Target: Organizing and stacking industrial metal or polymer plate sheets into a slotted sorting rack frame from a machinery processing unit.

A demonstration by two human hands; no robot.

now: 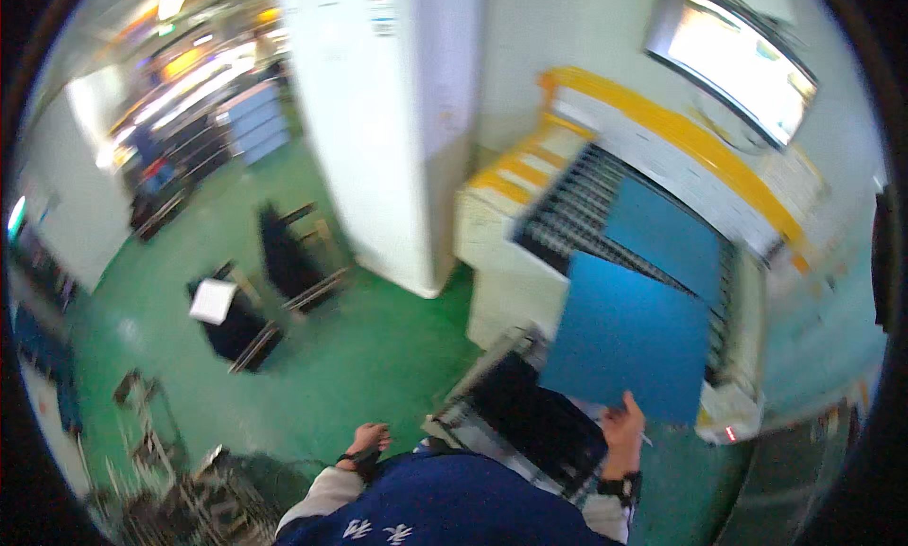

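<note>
My right hand [621, 425] grips the near edge of a flat blue sheet [629, 343], its thumb on top and its other fingers mostly hidden underneath. The sheet slopes up from my hand, and its far part overlaps the front of a conveyor of dark rollers [572, 201]. A second blue sheet [662, 229] lies on those rollers behind it. Low at my left side, my left hand [369, 439] is curled closed, with nothing visible in it. Dark bands circle both wrists.
A black wheeled rack [530, 413] stands between me and the conveyor. Left of the machine rises a tall white cabinet [355, 120]. Two black carts [232, 324] stand on the green floor, one bearing a white paper. A lit screen [738, 59] hangs above the machine.
</note>
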